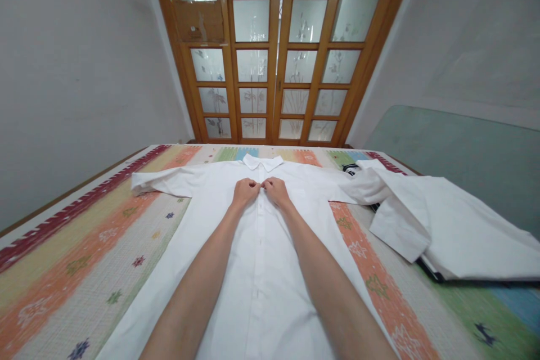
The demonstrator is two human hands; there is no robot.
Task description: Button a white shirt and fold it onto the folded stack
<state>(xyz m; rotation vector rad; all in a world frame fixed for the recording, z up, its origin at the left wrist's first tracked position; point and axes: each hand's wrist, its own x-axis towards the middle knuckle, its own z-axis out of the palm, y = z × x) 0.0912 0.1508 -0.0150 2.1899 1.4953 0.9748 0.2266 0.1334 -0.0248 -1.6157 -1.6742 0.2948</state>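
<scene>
A white long-sleeved shirt (219, 225) lies spread out front side up, its collar (262, 163) at the far end and its sleeves out to both sides. Just below the collar, my left hand (246, 191) pinches the fabric at the front placket. Right beside it, my right hand (275, 190) pinches the other side of the placket, the fingertips of both hands almost touching. The button between them is hidden by the fingers. Lower down, the placket (258, 270) runs straight toward me.
A patterned, striped cloth (139, 236) covers the surface under the shirt. To the right lie more folded white garments (468, 225) with dark items beneath, touching the shirt's right sleeve. A pale green board (459, 146) leans by the right wall; wooden glazed doors (278, 67) stand behind.
</scene>
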